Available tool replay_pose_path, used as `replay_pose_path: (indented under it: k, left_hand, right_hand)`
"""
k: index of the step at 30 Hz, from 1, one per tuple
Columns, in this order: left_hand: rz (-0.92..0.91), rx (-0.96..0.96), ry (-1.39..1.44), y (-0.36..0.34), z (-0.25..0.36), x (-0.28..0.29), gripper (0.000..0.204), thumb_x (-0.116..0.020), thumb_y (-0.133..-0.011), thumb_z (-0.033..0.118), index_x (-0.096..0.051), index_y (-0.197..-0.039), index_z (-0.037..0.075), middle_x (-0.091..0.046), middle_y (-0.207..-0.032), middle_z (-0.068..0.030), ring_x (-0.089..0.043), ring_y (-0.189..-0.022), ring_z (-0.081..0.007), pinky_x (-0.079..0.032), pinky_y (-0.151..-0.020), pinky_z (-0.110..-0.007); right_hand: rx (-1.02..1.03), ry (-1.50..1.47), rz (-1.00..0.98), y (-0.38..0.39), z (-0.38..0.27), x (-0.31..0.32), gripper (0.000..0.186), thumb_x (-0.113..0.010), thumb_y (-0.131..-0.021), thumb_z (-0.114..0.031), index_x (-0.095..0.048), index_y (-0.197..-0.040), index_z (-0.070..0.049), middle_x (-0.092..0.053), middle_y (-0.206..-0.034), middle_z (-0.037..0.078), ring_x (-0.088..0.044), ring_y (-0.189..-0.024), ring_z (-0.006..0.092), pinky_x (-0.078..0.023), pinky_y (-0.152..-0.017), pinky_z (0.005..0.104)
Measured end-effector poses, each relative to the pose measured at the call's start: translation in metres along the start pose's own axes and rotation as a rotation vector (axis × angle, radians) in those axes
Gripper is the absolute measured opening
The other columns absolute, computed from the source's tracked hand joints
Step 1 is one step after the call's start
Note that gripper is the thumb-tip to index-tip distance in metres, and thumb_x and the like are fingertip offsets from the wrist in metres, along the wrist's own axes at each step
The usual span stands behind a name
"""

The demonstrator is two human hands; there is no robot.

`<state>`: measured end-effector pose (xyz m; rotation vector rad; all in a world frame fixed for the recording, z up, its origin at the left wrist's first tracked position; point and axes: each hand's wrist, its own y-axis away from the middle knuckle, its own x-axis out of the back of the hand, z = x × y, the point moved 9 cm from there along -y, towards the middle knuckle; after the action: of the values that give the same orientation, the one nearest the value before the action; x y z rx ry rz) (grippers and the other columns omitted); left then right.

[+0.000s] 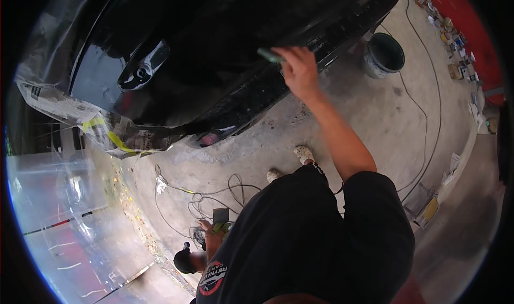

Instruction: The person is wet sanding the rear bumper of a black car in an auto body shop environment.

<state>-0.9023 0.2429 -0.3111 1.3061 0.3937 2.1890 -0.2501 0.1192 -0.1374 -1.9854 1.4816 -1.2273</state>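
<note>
My right hand (301, 74) grips a grey-green block (270, 55) against the glossy black car panel (214, 31), to the right of a recessed fitting (142, 74). Masking paper and yellow tape (118, 141) edge the panel at left. Low at left, partly behind my dark shirt, what looks like my left hand (210, 234) is closed on a grey square pad (220, 217) with a yellow-green item beneath it, too small to make out.
A co-worker's capped head (184, 261) shows at lower left beside clear plastic sheeting (64, 207). Tangled cables (235, 186) lie on the concrete floor. A dark bucket (383, 55) stands at right; cans and boxes (455, 42) line the red wall.
</note>
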Motion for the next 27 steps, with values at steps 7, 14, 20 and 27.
replay_pose_path:
  k: [7,14,20,27]
  left_hand:
    - [-0.010,0.105,-0.038,0.014,-0.028,-0.002,0.038,-0.074,-0.078,0.017,-0.067,-0.110,-0.001,-0.074,-0.097,-0.0186,-0.072,-0.086,-0.0245,-0.055,-0.077,-0.038]
    - [-0.059,0.115,-0.005,0.021,-0.039,-0.015,0.045,-0.075,-0.075,0.016,-0.067,-0.115,-0.001,-0.074,-0.097,-0.0175,-0.072,-0.087,-0.0238,-0.056,-0.078,-0.037]
    - [0.067,0.138,0.124,0.029,-0.045,0.010,0.046,-0.073,-0.075,0.018,-0.066,-0.117,0.000,-0.074,-0.096,-0.0176,-0.072,-0.088,-0.0249,-0.056,-0.080,-0.037]
    - [0.076,0.130,0.173,0.018,-0.087,0.000,0.046,-0.073,-0.075,0.018,-0.066,-0.117,0.000,-0.074,-0.095,-0.0186,-0.073,-0.089,-0.0265,-0.056,-0.080,-0.038]
  right_hand:
    - [-0.386,0.387,0.093,-0.008,0.059,-0.002,0.052,-0.062,-0.086,0.003,-0.060,-0.136,-0.012,-0.059,-0.124,0.014,-0.059,-0.104,0.0367,-0.050,-0.090,0.0457]
    - [-0.195,-0.434,0.090,0.023,-0.090,-0.066,0.036,-0.062,-0.095,-0.005,-0.060,-0.131,-0.003,-0.055,-0.127,0.015,-0.058,-0.117,0.0307,-0.045,-0.100,0.0382]
    - [-0.286,-0.253,0.304,0.006,-0.104,-0.062,0.045,-0.063,-0.093,-0.003,-0.059,-0.137,-0.008,-0.045,-0.123,0.015,-0.053,-0.107,0.0297,-0.046,-0.094,0.0388]
    - [0.162,-0.505,-0.170,0.031,-0.289,-0.186,0.066,-0.061,-0.076,0.010,-0.062,-0.137,-0.017,-0.053,-0.113,0.014,-0.052,-0.102,0.0329,-0.046,-0.090,0.0398]
